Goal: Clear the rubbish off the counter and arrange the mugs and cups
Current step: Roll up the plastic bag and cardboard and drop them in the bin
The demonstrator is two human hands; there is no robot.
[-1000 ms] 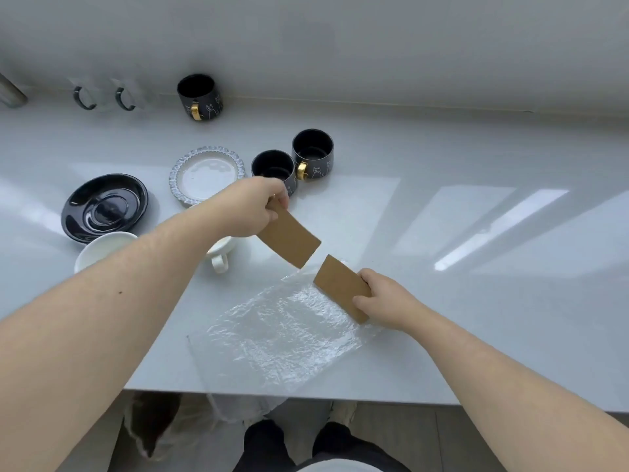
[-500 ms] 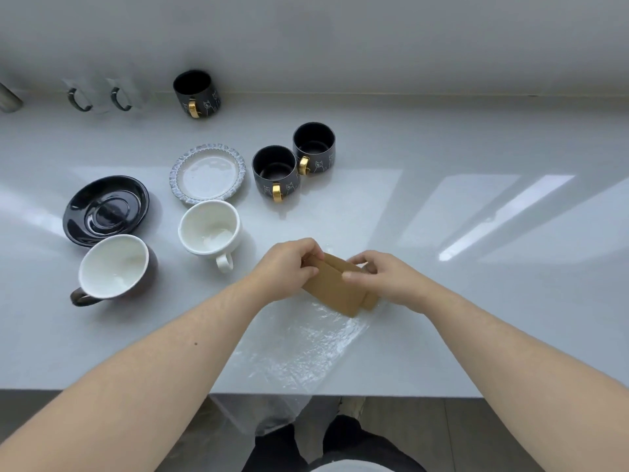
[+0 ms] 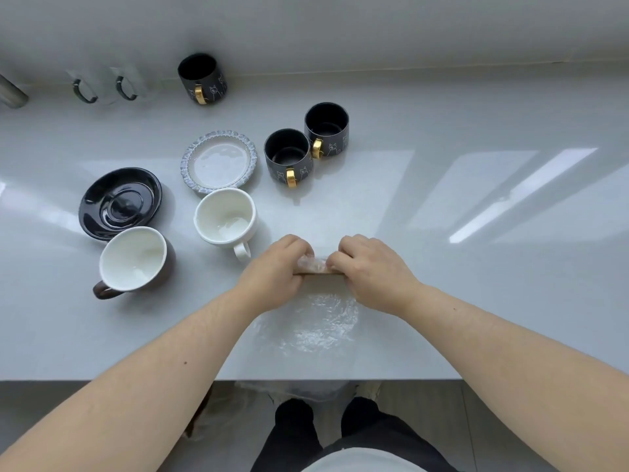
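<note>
My left hand (image 3: 276, 270) and my right hand (image 3: 369, 267) sit side by side on the counter, both gripping the far edge of a crinkled clear plastic sheet (image 3: 313, 321) folded over brown cardboard pieces (image 3: 317, 273); only a thin brown edge shows between my fingers. The sheet trails back over the counter's front edge. A white cup (image 3: 225, 218) stands just left of my left hand. Beside it is a brown mug with a white inside (image 3: 132, 258). Two black mugs with gold handles (image 3: 289, 156) (image 3: 327, 127) stand behind my hands, and a third (image 3: 201, 78) is near the wall.
A black saucer (image 3: 119, 202) and a patterned white saucer (image 3: 219, 161) lie left of centre. Two clear glass mugs with dark handles (image 3: 102, 85) stand at the back left by a metal fitting (image 3: 10, 93). The counter's front edge (image 3: 102, 379) runs below my forearms.
My hands brought the two cardboard pieces together, laid them down on the sheet, and now hold the plastic's edge wrapped over them. The view shifted, showing the white cup and brown mug.
</note>
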